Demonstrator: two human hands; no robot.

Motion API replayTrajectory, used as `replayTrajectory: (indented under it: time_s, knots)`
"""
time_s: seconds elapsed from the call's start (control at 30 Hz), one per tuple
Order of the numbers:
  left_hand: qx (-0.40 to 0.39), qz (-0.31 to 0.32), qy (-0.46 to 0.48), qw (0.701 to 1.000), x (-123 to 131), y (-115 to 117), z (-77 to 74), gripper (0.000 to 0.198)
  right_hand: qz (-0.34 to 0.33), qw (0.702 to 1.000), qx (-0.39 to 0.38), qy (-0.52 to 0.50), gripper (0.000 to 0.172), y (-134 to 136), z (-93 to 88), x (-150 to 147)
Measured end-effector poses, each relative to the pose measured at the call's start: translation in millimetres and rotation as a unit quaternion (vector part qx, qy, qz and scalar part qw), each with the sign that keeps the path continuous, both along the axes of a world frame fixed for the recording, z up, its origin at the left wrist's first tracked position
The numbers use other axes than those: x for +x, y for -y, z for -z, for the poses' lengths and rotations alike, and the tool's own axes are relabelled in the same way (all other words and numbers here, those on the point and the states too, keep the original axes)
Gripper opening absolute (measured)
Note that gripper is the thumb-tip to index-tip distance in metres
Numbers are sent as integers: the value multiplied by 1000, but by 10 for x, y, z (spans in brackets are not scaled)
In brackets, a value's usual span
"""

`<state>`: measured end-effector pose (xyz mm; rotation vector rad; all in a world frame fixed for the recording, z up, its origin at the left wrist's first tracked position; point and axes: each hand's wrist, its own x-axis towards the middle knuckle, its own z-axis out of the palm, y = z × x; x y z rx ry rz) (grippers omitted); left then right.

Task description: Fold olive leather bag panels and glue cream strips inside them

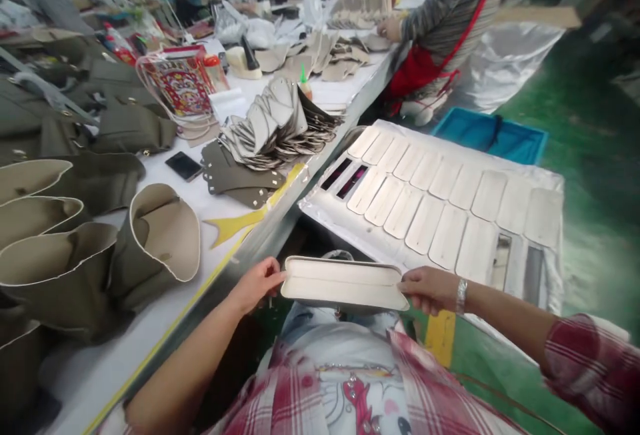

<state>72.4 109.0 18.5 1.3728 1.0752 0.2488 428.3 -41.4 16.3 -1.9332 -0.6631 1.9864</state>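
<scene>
Between my two hands is a long cream bag base panel (pixel 345 281) with rounded corners, a lengthwise crease and a dark edge. My left hand (pixel 260 283) pinches its left end, and my right hand (pixel 430 288) grips its right end. The panel hangs in front of my body, apart from both tables. To the right, similar cream panels (pixel 437 225) lie in two rows on a board (pixel 325 200) wrapped in white sheeting.
On the left table, several olive bag bodies (pixel 165 231) stand open beside a phone (pixel 183 165) and a pile of flat pieces (pixel 273 125). A co-worker (pixel 440 28) in a red apron stands at the table's far right. A blue crate (pixel 490 133) sits behind the board.
</scene>
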Motion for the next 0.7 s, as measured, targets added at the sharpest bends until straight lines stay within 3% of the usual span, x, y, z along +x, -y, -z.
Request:
replayTrajectory:
  time_s: [0.1, 0.27, 0.4, 0.6, 0.7]
  knots:
    - [-55, 37, 5, 998, 65, -79, 42, 36, -5, 999, -24, -21, 44, -53, -14, 36]
    - [-118, 133, -70, 982, 184, -304, -93, 35, -67, 992, -106, -18, 39, -254, -30, 82]
    - [-143, 182, -79, 970, 283, -388, -125, 33, -84, 987, -136, -33, 37, -359, -61, 134]
    - [-99, 214, -93, 967, 218, -427, -1, 31, -47, 992, -93, -66, 48, -293, 19, 209]
    - [-34, 251, -131, 958, 270, -576, -49, 28, -72, 996, -17, -43, 47, -224, 71, 246]
